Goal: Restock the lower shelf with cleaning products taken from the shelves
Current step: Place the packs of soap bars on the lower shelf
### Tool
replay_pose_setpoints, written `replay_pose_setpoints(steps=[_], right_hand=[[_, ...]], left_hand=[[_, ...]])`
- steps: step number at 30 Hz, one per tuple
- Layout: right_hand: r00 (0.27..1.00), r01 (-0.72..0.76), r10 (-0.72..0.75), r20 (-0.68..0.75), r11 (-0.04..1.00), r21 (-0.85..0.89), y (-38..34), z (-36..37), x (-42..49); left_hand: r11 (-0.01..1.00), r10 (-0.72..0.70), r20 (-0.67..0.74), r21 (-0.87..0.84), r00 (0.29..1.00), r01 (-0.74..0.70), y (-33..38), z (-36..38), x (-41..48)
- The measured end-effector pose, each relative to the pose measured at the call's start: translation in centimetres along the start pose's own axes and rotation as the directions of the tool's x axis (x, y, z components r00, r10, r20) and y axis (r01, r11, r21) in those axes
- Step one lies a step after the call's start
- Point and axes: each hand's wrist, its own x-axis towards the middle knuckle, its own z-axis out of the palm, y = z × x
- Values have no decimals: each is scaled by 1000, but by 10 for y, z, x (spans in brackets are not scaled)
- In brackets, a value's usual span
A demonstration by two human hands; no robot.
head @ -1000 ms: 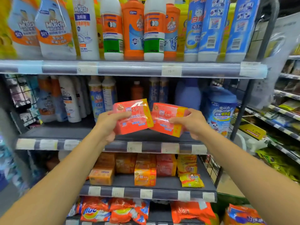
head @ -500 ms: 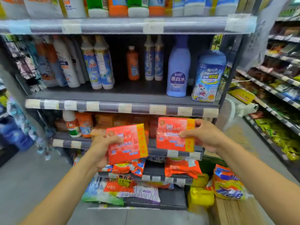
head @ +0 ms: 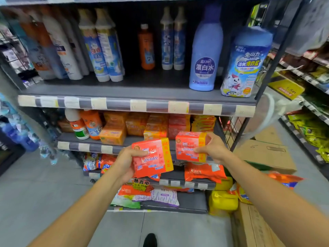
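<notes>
My left hand (head: 125, 163) grips a red-and-yellow soap pack (head: 152, 157) by its left edge. My right hand (head: 214, 148) grips a second pack of the same kind (head: 189, 146) by its right side. Both packs are held upright side by side, in front of the edge of the soap shelf (head: 85, 146). That shelf carries stacked orange and red soap packs (head: 156, 125) and two bottles (head: 84, 124) at its left. Below it, a lower shelf (head: 178, 175) holds red detergent bags (head: 204, 171).
The shelf above (head: 135, 105) holds tall bottles, a blue bleach bottle (head: 205, 50) and a blue-lidded tub (head: 246, 63). Cardboard boxes (head: 267, 155) and yellow packs (head: 223, 200) stand at the right on the floor. More bags (head: 165, 195) lie on the bottom shelf. Another rack runs along the right.
My view has tilted downward, so the top shelves have left the frame. Both hands have carried the two soap packs down from the bottle shelf to the soap shelf's level.
</notes>
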Motion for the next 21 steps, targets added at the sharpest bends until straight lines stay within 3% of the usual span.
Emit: replay_pose_setpoints(steps=[6,15,18,21], right_hand=[[992,-30,16,-127,994,-104,11,28,56],[975,-145,116,-190,978,-147,23,63,108],[969,-100,39,-244,965,-242,31,72,111],[922,-109,-17,-387,948,-299,37,80,108]], left_hand=[[999,-33,-17,-10,999,33,4,-7,23],[999,-32,-54,0,998,32,8,-23,47],[999,-31,-46,-7,998,31,11,-24,55],[999,-46,-41,-13,998,46,10,-19,63]])
